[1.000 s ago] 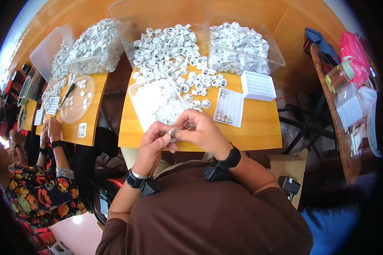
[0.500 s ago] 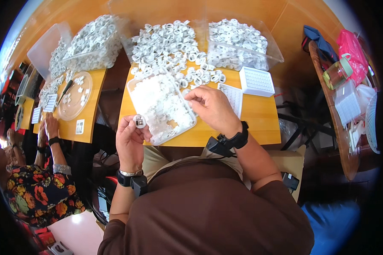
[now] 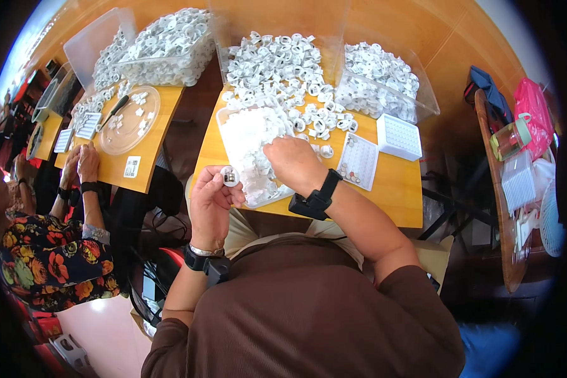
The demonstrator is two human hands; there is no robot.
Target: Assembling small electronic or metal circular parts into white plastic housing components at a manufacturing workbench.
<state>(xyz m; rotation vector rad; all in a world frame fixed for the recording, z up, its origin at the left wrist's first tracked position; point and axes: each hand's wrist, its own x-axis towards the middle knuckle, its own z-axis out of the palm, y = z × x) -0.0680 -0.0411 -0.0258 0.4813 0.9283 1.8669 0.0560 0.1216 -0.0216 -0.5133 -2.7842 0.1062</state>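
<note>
My left hand (image 3: pixel 211 205) holds a round white plastic part (image 3: pixel 230 176) with metal pieces in its middle, pinched between thumb and fingers beside the left edge of a clear plastic tray (image 3: pixel 223 117). In the tray lie many small white plastic pieces (image 3: pixel 253 148). Over the tray's right side, at the heap, is my right hand (image 3: pixel 296 165), fingers curled together and pointing down-left. Its fingertips are partly hidden, and I cannot make out what they hold. A white slotted tray (image 3: pixel 360 157) with small round metal pieces along its near edge lies to the right of that hand.
Loose grey-white ring parts (image 3: pixel 274 66) are heaped behind the tray. A clear bin (image 3: pixel 384 88) of similar parts and a white box-shaped rack (image 3: pixel 399 137) stand at right. To the left, a co-worker's hands (image 3: pixel 85 162) rest at another table (image 3: pixel 123 169); a wooden side table (image 3: pixel 494 189) holds a bottle and bags.
My right hand has moved left and down into the heap of small white pieces, fingers more curled. The left hand still holds the round part. The whole view has shifted and turned slightly.
</note>
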